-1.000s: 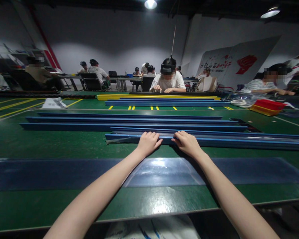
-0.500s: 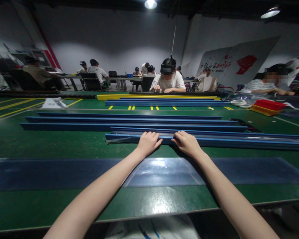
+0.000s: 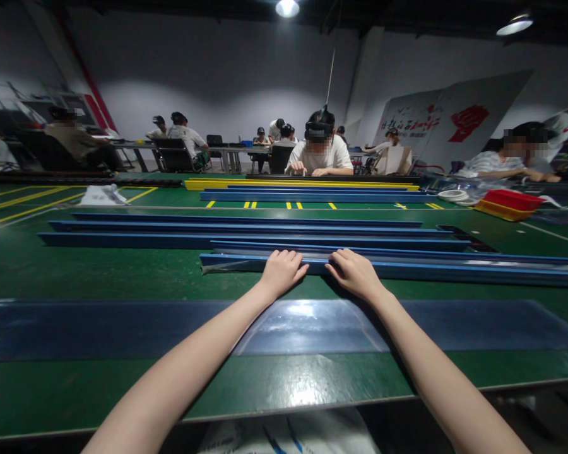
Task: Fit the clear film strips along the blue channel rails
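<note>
the only writing in view is red brushwork on a white banner point(image 3: 447, 120) leaning against the far wall, too small and slanted to read, beside a red fist emblem. the left hand point(image 3: 280, 272) and the right hand point(image 3: 355, 272) lie palm down, side by side but apart, on the nearest blue rail point(image 3: 430, 270), a long, narrow, smooth profile that runs across the green desk point(image 3: 99, 277) and off the right edge of view; its left end stops left of the left hand, with a strip of clear film curling off it. the fingers of both hands are curled over the rail's far edge, pressing rather than closed around it. more blue rails point(image 3: 236, 228) lie parallel just behind, their ends staggered, and farther back yellow and blue rails point(image 3: 303, 186) sit in front of a seated person in a white shirt point(image 3: 319, 157). between the hands and the desk's near edge lies a wide, glossy dark blue sheet point(image 3: 478, 325), flat, with bare green on either side of it. the desk top is matte green, scuffed, marked with yellow lines on the left. a red tray point(image 3: 511, 200) sits far right, well apart from the hands.
</note>
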{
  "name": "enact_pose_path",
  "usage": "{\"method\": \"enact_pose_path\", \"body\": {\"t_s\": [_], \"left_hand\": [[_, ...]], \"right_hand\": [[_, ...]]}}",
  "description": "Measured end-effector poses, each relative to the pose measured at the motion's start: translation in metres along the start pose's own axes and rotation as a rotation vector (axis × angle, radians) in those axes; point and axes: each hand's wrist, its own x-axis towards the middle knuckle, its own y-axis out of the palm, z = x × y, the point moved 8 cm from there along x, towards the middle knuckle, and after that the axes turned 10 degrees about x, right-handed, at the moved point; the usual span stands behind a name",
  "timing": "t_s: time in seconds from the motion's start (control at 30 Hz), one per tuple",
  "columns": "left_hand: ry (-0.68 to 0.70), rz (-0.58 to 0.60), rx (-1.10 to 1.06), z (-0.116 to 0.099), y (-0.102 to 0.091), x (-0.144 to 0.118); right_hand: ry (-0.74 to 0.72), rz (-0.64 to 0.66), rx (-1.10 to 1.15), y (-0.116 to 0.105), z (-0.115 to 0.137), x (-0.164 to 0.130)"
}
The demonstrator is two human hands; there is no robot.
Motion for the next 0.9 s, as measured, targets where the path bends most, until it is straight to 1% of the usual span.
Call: {"method": "enact_pose_path", "body": {"t_s": [0.17,0.3,0.47,0.63,0.77,0.9], "left_hand": [[-0.001,-0.007,0.004,0.0001,-0.0008,0.0],[-0.001,-0.018,0.01,0.0002,-0.0005,-0.0002],[-0.003,-0.077,0.027,0.0011,-0.0037,0.0],[-0.031,-0.114,0.057,0.0037,-0.0086,-0.0001],[-0.041,-0.094,0.051,0.0045,-0.0084,0.0003],[-0.034,-0.037,0.019,0.0051,-0.0067,0.0013]], "right_hand": [[-0.023,-0.011,-0.02,0.0043,0.0073,0.003],[-0.039,-0.037,-0.033,0.0063,0.007,0.0047],[-0.063,-0.078,-0.051,0.0053,0.0043,0.0049],[-0.088,-0.086,-0.073,0.0031,0.0062,0.0058],[-0.086,-0.063,-0.08,0.0015,0.0071,0.0069],[-0.072,-0.023,-0.087,0.0008,0.0077,0.0073]]}}
